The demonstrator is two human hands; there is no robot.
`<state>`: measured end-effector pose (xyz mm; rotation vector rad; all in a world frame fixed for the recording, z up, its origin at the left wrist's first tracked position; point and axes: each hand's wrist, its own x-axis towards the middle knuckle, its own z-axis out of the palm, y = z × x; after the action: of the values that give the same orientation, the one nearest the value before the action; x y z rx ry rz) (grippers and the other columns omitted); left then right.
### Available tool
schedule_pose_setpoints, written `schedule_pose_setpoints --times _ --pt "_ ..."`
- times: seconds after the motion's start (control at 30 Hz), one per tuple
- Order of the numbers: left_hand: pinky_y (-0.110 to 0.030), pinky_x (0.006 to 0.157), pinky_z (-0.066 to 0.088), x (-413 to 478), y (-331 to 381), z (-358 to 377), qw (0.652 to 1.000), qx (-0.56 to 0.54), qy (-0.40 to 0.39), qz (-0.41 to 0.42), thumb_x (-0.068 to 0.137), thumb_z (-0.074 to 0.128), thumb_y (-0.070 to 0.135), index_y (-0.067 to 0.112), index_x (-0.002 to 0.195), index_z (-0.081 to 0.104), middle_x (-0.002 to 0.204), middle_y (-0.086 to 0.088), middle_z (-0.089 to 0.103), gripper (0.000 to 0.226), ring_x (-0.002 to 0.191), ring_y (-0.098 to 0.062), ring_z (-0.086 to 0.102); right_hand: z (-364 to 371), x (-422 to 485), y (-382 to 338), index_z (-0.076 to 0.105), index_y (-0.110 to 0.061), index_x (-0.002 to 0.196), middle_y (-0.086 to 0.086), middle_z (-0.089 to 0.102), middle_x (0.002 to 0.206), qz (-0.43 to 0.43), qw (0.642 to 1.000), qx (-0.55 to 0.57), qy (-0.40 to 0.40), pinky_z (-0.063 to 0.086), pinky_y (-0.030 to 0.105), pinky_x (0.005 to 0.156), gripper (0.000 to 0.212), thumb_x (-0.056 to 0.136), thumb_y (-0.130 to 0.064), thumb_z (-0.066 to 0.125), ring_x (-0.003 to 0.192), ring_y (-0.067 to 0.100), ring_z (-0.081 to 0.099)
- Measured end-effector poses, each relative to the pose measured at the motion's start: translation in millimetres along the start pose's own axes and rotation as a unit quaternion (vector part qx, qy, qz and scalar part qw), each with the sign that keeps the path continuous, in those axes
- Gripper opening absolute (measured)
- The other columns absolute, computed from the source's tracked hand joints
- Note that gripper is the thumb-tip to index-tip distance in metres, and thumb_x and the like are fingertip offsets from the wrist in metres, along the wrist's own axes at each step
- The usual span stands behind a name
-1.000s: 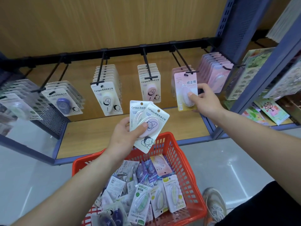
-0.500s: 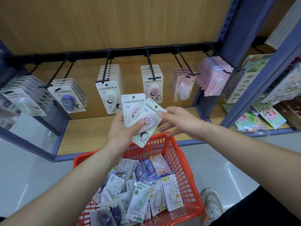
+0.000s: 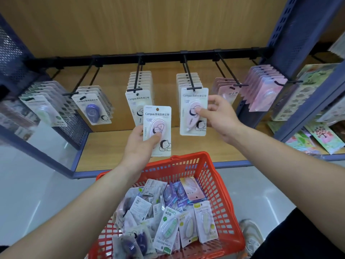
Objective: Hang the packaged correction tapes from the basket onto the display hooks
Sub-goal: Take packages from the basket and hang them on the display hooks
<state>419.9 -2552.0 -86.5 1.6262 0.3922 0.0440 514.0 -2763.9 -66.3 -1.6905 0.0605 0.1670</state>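
My left hand point(image 3: 139, 144) grips a white pack with a pink correction tape point(image 3: 157, 130), held upright above the red basket point(image 3: 220, 186). My right hand point(image 3: 217, 114) pinches a second pink tape pack point(image 3: 193, 111) by its right side, with the pack's top at the tip of the fourth display hook point(image 3: 193, 88) from the left, in front of a row of like packs. I cannot tell whether the hook is through its hole. Several mixed tape packs point(image 3: 168, 217) lie in the basket.
A black rail point(image 3: 168, 55) carries several hooks with hanging packs: green and purple at left, yellow in the middle, pink at right. A wooden shelf point(image 3: 104, 144) lies below. Blue shelf posts point(image 3: 298, 34) stand at right, with sticker sheets beyond. My shoe point(image 3: 252, 234) is beside the basket.
My right hand left the pink pack on the right hook, came back to my left hand, took one of its two packs and carried it up to the fourth hook. My left hand keeps one.
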Motion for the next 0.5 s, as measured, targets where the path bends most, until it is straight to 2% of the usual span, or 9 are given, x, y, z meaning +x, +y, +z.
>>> schedule_pose_setpoints --times 0.17,0.27,0.37,0.43,0.5 --pt "-0.020 0.065 0.059 2.9 0.7 -2.5 1.000 -0.002 -0.014 -0.017 0.095 0.069 0.008 0.020 0.116 0.066 0.109 0.003 0.077 0.024 0.091 -0.014 0.076 -2.1 10.3 4.0 0.056 -0.023 0.118 0.001 0.074 0.097 -0.025 0.999 -0.019 0.001 0.060 0.043 0.083 0.030 0.095 -0.011 0.071 0.102 0.025 0.072" --pt "-0.022 0.065 0.057 3.4 4.0 0.1 1.000 -0.006 -0.015 -0.020 0.094 0.069 0.009 0.019 0.113 0.068 0.104 0.001 0.079 0.021 0.085 -0.013 0.076 2.0 15.8 7.1 0.056 -0.025 0.120 0.003 0.074 0.099 -0.042 0.999 -0.030 -0.002 0.061 0.044 0.083 0.032 0.095 -0.013 0.071 0.102 0.025 0.072" --pt "-0.035 0.082 0.059 4.4 6.5 5.3 1.000 -0.005 -0.010 -0.018 0.094 0.070 0.011 0.016 0.113 0.071 0.101 0.000 0.079 0.020 0.092 -0.019 0.076 6.5 22.0 9.9 0.056 -0.025 0.121 0.003 0.074 0.098 -0.051 0.998 -0.046 -0.001 0.061 0.045 0.086 0.031 0.095 -0.015 0.071 0.101 0.023 0.072" --pt "-0.043 0.093 0.059 4.1 7.9 9.3 1.000 0.000 -0.013 -0.018 0.093 0.071 0.012 0.015 0.112 0.071 0.102 0.000 0.079 0.019 0.097 -0.021 0.076 8.3 26.4 12.6 0.058 -0.029 0.113 0.001 0.075 0.098 -0.048 0.997 -0.062 -0.001 0.060 0.048 0.089 0.023 0.096 -0.018 0.069 0.099 0.021 0.072" --pt "-0.046 0.097 0.057 3.6 8.5 12.9 1.000 0.002 -0.016 -0.016 0.093 0.071 0.012 0.014 0.113 0.071 0.104 0.000 0.079 0.020 0.099 -0.021 0.075 8.5 29.4 15.3 0.059 -0.033 0.109 0.000 0.076 0.099 -0.049 0.996 -0.074 -0.002 0.058 0.051 0.091 0.020 0.097 -0.020 0.068 0.099 0.020 0.072"
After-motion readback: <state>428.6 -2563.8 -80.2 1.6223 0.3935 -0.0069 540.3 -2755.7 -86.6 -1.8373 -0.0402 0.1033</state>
